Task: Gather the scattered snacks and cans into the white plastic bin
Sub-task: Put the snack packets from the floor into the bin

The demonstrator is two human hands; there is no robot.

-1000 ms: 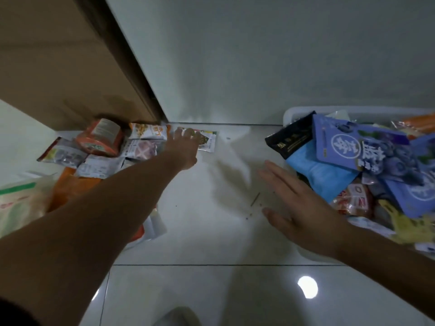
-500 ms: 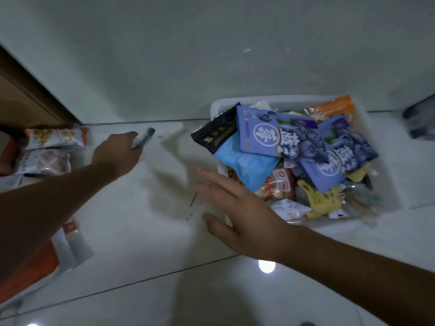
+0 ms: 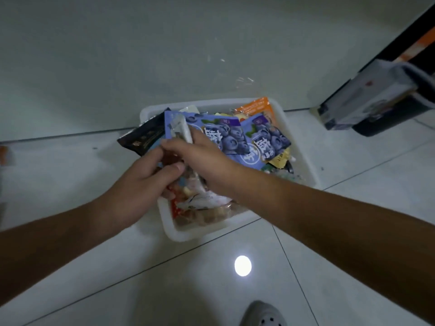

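The white plastic bin point(image 3: 188, 234) stands on the tiled floor against the wall, piled with snack bags. Two blue blueberry bags point(image 3: 230, 140) lie on top, a black packet point(image 3: 143, 137) hangs over the left rim, and an orange packet point(image 3: 256, 107) is at the back. Both hands meet over the bin's left half. My right hand point(image 3: 204, 161) grips a small silvery packet point(image 3: 180, 127) that sticks up past its fingers. My left hand point(image 3: 143, 182) is curled at the packet's lower end, touching the right hand; its hold is partly hidden.
A dark container with a grey lid point(image 3: 386, 100) stands at the right by the wall. One orange snack point(image 3: 3, 155) shows at the left edge. My grey shoe point(image 3: 261, 314) is at the bottom. A lamp's reflection point(image 3: 242, 265) shines on the tiles.
My left hand picked the small packet off the floor at the left and carried it right, over the bin. My right hand moved in and took hold of it. The view swung right.
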